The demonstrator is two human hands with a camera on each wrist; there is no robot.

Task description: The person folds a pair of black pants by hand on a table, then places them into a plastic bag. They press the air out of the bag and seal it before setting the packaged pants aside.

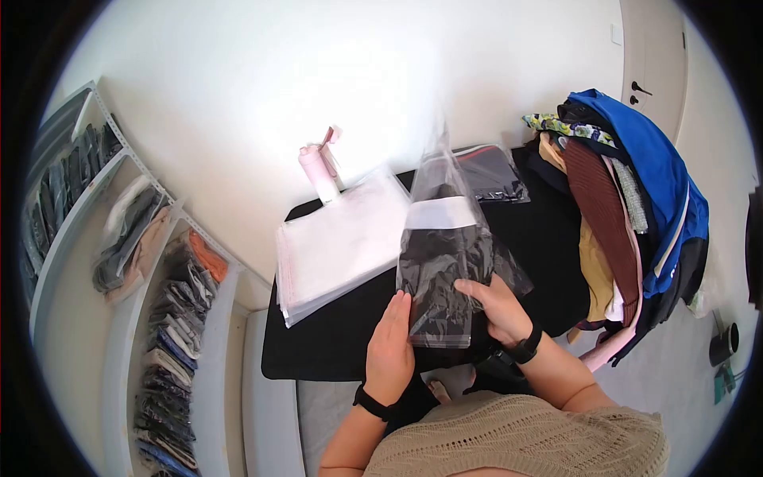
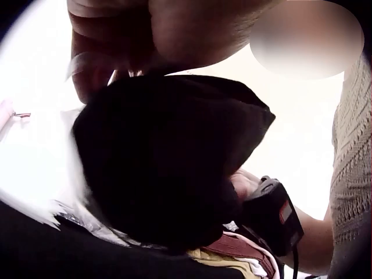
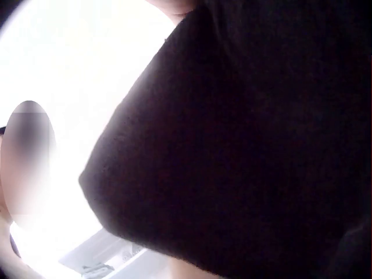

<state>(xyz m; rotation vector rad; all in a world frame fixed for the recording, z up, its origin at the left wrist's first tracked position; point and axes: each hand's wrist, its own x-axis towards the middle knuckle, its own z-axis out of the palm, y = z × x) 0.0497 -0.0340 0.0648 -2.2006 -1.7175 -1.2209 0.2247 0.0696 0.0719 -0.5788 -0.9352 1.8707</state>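
Observation:
A dark folded garment [image 1: 437, 306] with a white band [image 1: 439, 213] across it shows inside a clear plastic bag [image 1: 439, 167], tilted up above the black table. The left hand [image 1: 389, 350] lays its straight fingers along the bag's left edge. On the other side the right hand [image 1: 499, 312] grips the lower right part, thumb on the front and fingers hidden behind. Dark cloth [image 2: 168, 157] fills the middle of the left wrist view, below the left hand [image 2: 174, 29]. In the right wrist view the dark cloth [image 3: 232, 145] covers most of the picture.
On the black table [image 1: 318, 350] lie a stack of clear bags [image 1: 342, 242], a pink bottle [image 1: 318, 171] and another bagged dark item [image 1: 489, 171]. Clothes [image 1: 604, 215] are heaped at the right. Shelves [image 1: 119, 318] of bagged clothes stand at the left.

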